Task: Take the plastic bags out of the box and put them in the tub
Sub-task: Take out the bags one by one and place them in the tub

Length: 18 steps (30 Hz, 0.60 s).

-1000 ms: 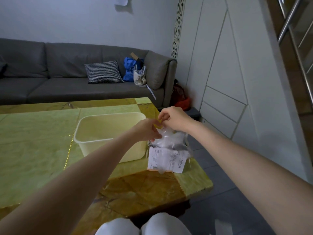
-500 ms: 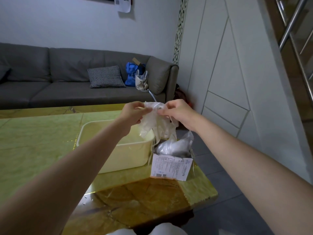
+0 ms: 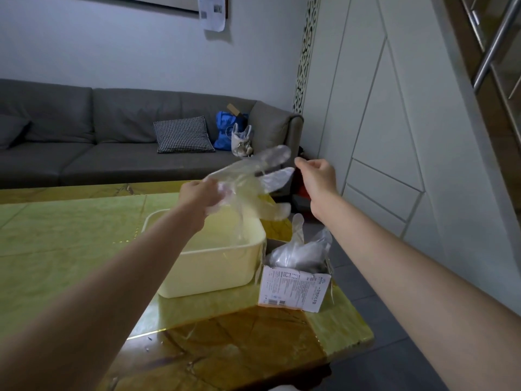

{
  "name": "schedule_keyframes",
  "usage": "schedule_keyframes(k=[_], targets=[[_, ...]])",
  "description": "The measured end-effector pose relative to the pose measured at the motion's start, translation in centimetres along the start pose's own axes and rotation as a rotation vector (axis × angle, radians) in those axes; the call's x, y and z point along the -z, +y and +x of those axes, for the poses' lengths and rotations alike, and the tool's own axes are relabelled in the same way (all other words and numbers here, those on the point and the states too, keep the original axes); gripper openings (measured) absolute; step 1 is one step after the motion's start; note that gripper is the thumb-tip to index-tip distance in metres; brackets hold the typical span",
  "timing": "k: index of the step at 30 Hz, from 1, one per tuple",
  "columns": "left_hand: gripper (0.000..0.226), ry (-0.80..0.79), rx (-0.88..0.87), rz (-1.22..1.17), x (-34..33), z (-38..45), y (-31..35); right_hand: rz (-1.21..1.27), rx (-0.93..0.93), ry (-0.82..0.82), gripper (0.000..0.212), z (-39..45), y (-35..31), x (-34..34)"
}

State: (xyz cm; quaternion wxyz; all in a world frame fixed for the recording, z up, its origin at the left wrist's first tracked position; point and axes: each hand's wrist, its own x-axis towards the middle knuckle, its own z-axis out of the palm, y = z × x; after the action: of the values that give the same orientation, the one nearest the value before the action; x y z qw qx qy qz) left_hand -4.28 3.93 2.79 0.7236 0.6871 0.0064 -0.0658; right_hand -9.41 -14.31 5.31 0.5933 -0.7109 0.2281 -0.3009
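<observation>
Standing over the table, the person has both bare arms stretched forward in the head view, the only view there is. The left hand [image 3: 201, 194] grips a bunch of clear plastic bags [image 3: 255, 179], fingers curled round the gathered end; the loose ends fan out to the right in finger-like lobes, and a thin strip trails down into the tub. The bunch hangs in the air above the far right corner of the tub, blurred. The right hand [image 3: 317, 177] is raised just to the right of the bags, fingers curled in with thumb and forefinger close together; whether it pinches a bit of film or nothing, I cannot tell.

The pale yellow tub [image 3: 214, 270] sits on the green and brown stone table [image 3: 70, 238], near its right edge. Touching or just beside the tub's right wall stands the small white box [image 3: 294, 289], open at the top, with more crumpled clear bags [image 3: 300, 252] spilling up out of it, one lobe sticking upright. The box's front face carries dense printed lines, a barcode at the lower left and a small logo at the right, but the writing is too small to read.

Behind the table runs a grey sofa [image 3: 112, 142] with a checked cushion [image 3: 183, 134], a blue bag [image 3: 225, 131] and a white bag [image 3: 241, 139] at its right end. A printed paper sheet [image 3: 212, 12] hangs on the wall above; its text is unreadable.
</observation>
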Motion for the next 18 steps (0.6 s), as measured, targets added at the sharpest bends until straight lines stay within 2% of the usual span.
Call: schedule_keyframes(k=[2, 3, 6, 7, 8, 9, 11, 13, 14, 16, 18], targets=[[0.022, 0.182, 0.058, -0.089, 0.1, 0.9, 0.0, -0.144, 0.066, -0.06, 0.028, -0.8, 0.0, -0.3], [0.024, 0.217, 0.066, -0.135, 0.0, 1.0, 0.0, -0.189, 0.042, -0.157, 0.037, -1.4, -0.1, -0.6], [0.031, 0.256, 0.015, -0.157, -1.0, 1.2, 0.0, -0.169, -0.31, -0.723, 0.068, -3.4, -0.4, -1.7], [0.03, 0.256, -0.034, -0.143, -1.5, 1.1, -0.1, -0.116, -0.407, -0.861, 0.071, -3.8, -0.2, -2.4], [0.027, 0.243, -0.068, -0.167, -1.9, 0.8, 0.1, -0.03, -0.454, -0.891, 0.066, -4.2, -0.1, -3.1], [0.027, 0.207, -0.08, -0.226, -2.0, 0.4, 0.3, 0.093, -0.461, -0.821, 0.05, -4.1, 0.2, -4.1], [0.031, 0.116, -0.084, -0.338, -2.0, 0.1, 0.4, 0.353, -0.463, -0.534, 0.014, -3.7, 0.4, -5.5], [0.024, 0.056, -0.063, -0.332, -1.1, -0.4, 0.5, 0.456, -0.437, -0.264, 0.011, -2.5, 0.2, -5.9], [0.014, 0.041, -0.033, -0.321, -0.5, -0.3, 0.4, 0.456, -0.401, -0.186, 0.013, -1.8, 0.1, -5.6], [0.007, 0.052, 0.05, -0.286, 1.3, 0.2, -0.2, 0.39, -0.317, -0.14, 0.012, -1.1, -0.1, -4.9], [0.009, 0.12, 0.103, -0.193, 2.9, 1.0, -0.6, 0.22, -0.21, -0.176, 0.004, -0.6, 0.0, -4.5]])
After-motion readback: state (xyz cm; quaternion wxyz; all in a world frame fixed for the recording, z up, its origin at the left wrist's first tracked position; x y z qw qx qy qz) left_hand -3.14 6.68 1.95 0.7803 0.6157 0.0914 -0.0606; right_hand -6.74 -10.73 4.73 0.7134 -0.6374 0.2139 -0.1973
